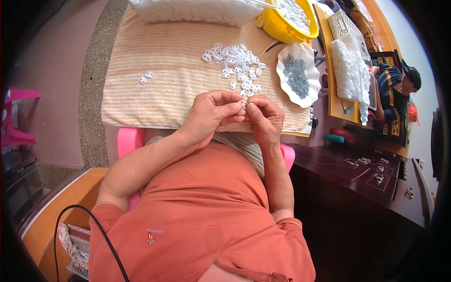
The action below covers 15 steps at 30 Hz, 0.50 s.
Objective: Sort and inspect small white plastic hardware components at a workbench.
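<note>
My left hand (213,110) is closed in a pinch on a small white two-holed plastic piece (243,105) above the table's near edge. My right hand (267,117) meets it there, thumb and forefinger pressed together against the piece; whatever else they grip is too small to make out. Just beyond my fingers lies a loose pile of similar white two-holed pieces (239,58). Two more white pieces (146,77) lie apart on the left. To the right of the pile, a white scalloped dish (284,55) holds a heap of tiny grey metal-looking parts (297,77).
A striped towel (155,103) covers the table. At its far side stand a clear container (197,11) of white pieces and a yellow basin (277,30). Another clear bin (350,70) stands on the right, near a seated person (394,89). A pink stool (19,117) is far left.
</note>
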Motion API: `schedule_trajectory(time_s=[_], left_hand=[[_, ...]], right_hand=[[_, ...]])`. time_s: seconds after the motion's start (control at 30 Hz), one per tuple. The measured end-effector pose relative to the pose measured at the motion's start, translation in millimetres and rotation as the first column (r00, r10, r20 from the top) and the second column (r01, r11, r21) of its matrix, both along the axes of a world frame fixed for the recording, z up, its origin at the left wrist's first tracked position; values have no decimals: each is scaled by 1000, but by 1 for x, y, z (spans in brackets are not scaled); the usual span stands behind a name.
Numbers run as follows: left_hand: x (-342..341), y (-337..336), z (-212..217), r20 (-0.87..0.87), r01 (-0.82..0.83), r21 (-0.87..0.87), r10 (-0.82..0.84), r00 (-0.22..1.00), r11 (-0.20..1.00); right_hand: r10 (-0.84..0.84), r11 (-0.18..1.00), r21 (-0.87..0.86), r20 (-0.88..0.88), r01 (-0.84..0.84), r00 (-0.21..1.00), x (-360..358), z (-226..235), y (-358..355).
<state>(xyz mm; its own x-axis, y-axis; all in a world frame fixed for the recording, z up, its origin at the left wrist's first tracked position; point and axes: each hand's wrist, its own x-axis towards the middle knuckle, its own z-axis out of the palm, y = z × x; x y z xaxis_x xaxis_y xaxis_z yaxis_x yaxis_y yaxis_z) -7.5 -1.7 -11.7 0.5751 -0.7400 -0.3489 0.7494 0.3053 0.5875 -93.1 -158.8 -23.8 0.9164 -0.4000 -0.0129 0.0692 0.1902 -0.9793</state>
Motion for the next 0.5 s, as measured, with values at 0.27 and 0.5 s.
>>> schedule_trajectory(time_s=[0.27, 0.5], left_hand=[[-1, 1, 0, -4, -1, 4, 1, 1000, 1000], [0, 1, 1, 7, -3, 4, 3, 1000, 1000]], right_hand=[[20, 998, -65, 23, -18, 1000, 1, -1, 1], [60, 990, -131, 12, -58, 998, 1, 1, 1]])
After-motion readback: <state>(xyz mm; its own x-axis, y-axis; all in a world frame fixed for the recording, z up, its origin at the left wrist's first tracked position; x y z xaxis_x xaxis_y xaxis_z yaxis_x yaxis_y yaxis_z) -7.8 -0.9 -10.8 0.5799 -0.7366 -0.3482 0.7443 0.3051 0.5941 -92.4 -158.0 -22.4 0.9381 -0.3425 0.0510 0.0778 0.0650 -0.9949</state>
